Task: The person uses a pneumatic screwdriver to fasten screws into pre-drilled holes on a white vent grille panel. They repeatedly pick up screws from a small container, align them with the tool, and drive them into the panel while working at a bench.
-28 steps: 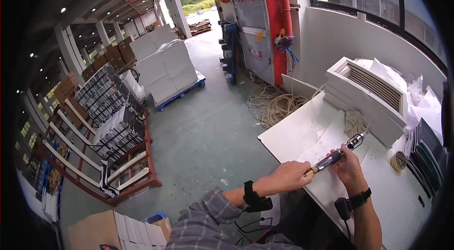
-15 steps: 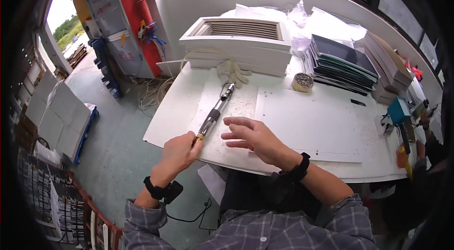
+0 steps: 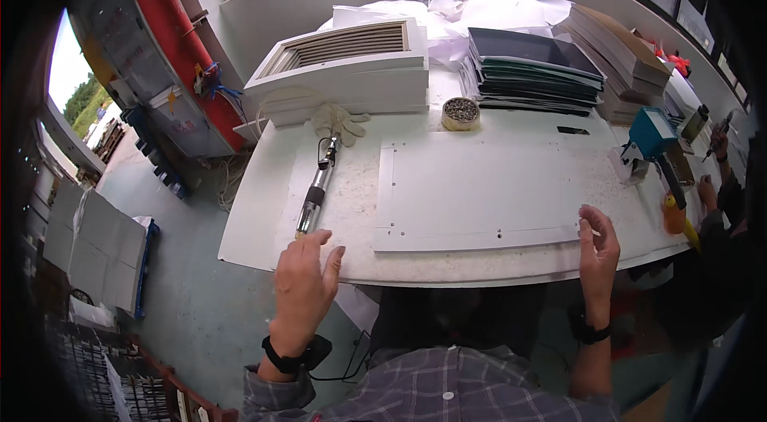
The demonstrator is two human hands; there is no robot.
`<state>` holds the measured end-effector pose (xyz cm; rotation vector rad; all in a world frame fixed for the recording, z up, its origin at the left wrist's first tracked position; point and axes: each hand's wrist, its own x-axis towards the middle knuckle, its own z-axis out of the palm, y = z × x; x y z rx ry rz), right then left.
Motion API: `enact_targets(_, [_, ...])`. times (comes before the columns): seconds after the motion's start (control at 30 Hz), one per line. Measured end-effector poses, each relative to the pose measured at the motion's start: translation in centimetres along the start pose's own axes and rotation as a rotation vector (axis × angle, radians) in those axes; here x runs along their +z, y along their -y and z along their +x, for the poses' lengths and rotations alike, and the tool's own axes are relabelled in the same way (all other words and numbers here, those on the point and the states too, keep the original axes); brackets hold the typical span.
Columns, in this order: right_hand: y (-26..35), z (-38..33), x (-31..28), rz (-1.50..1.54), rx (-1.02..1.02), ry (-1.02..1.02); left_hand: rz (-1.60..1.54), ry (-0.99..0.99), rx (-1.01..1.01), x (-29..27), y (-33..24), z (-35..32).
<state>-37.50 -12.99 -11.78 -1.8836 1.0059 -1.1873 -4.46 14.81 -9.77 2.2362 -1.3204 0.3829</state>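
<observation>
A white flat panel with small screws or holes along its edges lies on the workbench in front of me. At its front right corner is my right hand, thumb and fingers apart; whether it touches the edge I cannot tell. My left hand is at the bench's front edge, empty, thumb spread from the fingers. Just beyond its fingertips lies a silver and black in-line power screwdriver, its far end beside a cream work glove. Behind the panel stands a round tub of screws.
White slatted vent frames are stacked at the back left. Next to them are dark green sheets and brown-edged boards. A teal tool stands at the right, near another person's hand. Boards on a blue trolley stand left.
My left hand has let go of the screwdriver, which now lies on the bench. My right hand has moved right to the panel's front right corner. The view has shifted to the right.
</observation>
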Motion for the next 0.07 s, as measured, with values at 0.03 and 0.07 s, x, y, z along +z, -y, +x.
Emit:
enact_targets(0.03, [-1.28, 0.73, -0.89, -0.134, -0.052, -0.093, -0.035, 0.003, 0.075, 1.07, -2.04, -0.22])
enact_targets(0.07, [-1.52, 0.73, -0.23, -0.121, -0.049, -0.075, -0.019, 0.008, 0.061, 0.79, -1.80, -0.62])
